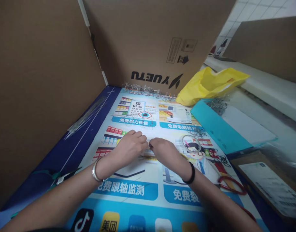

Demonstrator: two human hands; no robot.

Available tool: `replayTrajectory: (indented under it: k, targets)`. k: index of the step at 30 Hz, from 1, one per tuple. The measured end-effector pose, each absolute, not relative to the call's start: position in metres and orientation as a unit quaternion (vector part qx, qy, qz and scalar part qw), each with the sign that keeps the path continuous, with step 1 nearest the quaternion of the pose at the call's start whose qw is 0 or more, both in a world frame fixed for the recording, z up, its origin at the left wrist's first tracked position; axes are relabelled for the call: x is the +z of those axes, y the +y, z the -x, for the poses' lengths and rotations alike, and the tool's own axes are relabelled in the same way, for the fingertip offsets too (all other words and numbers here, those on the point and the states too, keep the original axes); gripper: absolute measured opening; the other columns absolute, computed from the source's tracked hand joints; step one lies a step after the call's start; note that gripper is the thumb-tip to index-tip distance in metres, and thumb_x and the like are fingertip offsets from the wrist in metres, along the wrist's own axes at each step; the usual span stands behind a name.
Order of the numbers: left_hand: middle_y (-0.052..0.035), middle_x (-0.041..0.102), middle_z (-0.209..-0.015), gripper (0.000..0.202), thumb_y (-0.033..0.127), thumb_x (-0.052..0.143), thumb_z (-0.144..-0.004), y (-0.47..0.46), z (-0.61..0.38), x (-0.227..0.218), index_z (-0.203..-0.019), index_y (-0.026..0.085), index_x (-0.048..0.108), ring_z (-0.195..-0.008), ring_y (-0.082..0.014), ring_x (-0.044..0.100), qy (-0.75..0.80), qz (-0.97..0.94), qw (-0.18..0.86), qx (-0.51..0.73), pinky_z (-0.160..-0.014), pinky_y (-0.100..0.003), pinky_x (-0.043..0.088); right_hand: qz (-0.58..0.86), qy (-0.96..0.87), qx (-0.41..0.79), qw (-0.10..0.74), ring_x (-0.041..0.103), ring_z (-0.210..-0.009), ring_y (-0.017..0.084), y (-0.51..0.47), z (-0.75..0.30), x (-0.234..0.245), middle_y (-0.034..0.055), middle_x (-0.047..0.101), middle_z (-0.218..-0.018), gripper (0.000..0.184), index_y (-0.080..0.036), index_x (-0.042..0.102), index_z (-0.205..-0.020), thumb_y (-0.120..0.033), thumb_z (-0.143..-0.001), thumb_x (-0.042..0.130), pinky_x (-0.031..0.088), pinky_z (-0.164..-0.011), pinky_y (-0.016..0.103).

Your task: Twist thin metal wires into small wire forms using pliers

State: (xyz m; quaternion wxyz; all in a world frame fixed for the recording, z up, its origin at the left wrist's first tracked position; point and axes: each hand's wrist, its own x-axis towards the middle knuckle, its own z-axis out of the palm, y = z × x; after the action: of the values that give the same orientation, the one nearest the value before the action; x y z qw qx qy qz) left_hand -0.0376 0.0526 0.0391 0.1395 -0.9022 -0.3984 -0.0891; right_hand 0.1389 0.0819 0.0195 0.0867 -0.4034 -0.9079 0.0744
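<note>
My left hand [133,145] is closed, its fingers curled in a pinch over the middle of the printed poster [159,161]. Close beside it, my right hand [164,149] is also closed, fingertips pinched together and facing the left. Whatever lies between the fingertips is too small or hidden to make out. A clear ring-shaped roll [191,143] lies to the right of my right hand. Small tangles of thin wire [146,121] rest on the poster beyond my hands. Red-handled scissors [231,185] lie by my right forearm, and a teal-handled cutting tool [58,177] lies by my left forearm.
Tall cardboard walls [148,42] stand at the left and back. Thin straight wires [86,117] lie along the left side. Tangled wire pieces [143,87] line the back edge. At right are a yellow bag [208,85], a teal folder [217,129] and a labelled box [271,183].
</note>
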Motion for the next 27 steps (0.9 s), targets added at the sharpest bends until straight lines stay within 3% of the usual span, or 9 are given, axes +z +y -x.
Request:
replayTrajectory:
  k: [5, 8, 11, 15, 27]
  targets:
    - [-0.0048, 0.059, -0.076, 0.007, 0.014, 0.059, -0.079, 0.09, 0.035, 0.038, -0.073, 0.017, 0.06, -0.078, -0.0223, 0.05, -0.442, 0.875, 0.175, -0.089, -0.063, -0.034, 0.032, 0.415, -0.848, 0.282, 0.17, 0.055, -0.067, 0.014, 0.127, -0.139, 0.024, 0.0011, 0.064, -0.072, 0.013, -0.018, 0.06, -0.069, -0.01, -0.072, 0.051, 0.036, -0.061, 0.024]
    - [-0.0059, 0.06, -0.085, 0.007, 0.016, 0.059, -0.08, 0.101, 0.034, 0.03, -0.073, 0.017, 0.061, -0.087, -0.0233, 0.05, -0.452, 0.868, 0.174, -0.107, -0.067, -0.035, 0.033, 0.404, -0.837, 0.325, 0.173, 0.056, -0.063, 0.012, 0.143, -0.141, 0.015, -0.0016, 0.063, -0.067, 0.01, -0.017, 0.061, -0.067, -0.012, -0.069, 0.052, 0.038, -0.057, 0.02]
    - [-0.0051, 0.059, -0.082, 0.009, 0.015, 0.06, -0.08, 0.102, 0.035, 0.021, -0.071, 0.017, 0.06, -0.084, -0.0221, 0.049, -0.436, 0.877, 0.169, -0.109, -0.067, -0.034, 0.033, 0.394, -0.83, 0.356, 0.168, 0.055, -0.061, 0.011, 0.147, -0.143, 0.007, -0.0025, 0.063, -0.065, 0.01, -0.017, 0.062, -0.067, -0.013, -0.068, 0.053, 0.039, -0.055, 0.019]
    - [-0.0036, 0.057, -0.074, 0.009, 0.015, 0.06, -0.079, 0.1, 0.038, 0.014, -0.071, 0.017, 0.059, -0.08, -0.0217, 0.049, -0.409, 0.894, 0.154, -0.099, -0.064, -0.034, 0.032, 0.395, -0.825, 0.373, 0.157, 0.055, -0.061, 0.011, 0.145, -0.144, 0.002, -0.0028, 0.063, -0.064, 0.01, -0.017, 0.064, -0.066, -0.013, -0.066, 0.054, 0.039, -0.056, 0.019]
    - [-0.0059, 0.057, -0.074, 0.009, 0.012, 0.057, -0.079, 0.097, 0.037, 0.009, -0.071, 0.017, 0.06, -0.077, -0.0232, 0.052, -0.458, 0.868, 0.171, -0.086, -0.066, -0.035, 0.035, 0.432, -0.836, 0.298, 0.16, 0.053, -0.061, 0.012, 0.137, -0.137, 0.006, -0.0016, 0.063, -0.064, 0.018, -0.018, 0.063, -0.061, -0.006, -0.064, 0.051, 0.034, -0.058, 0.022]
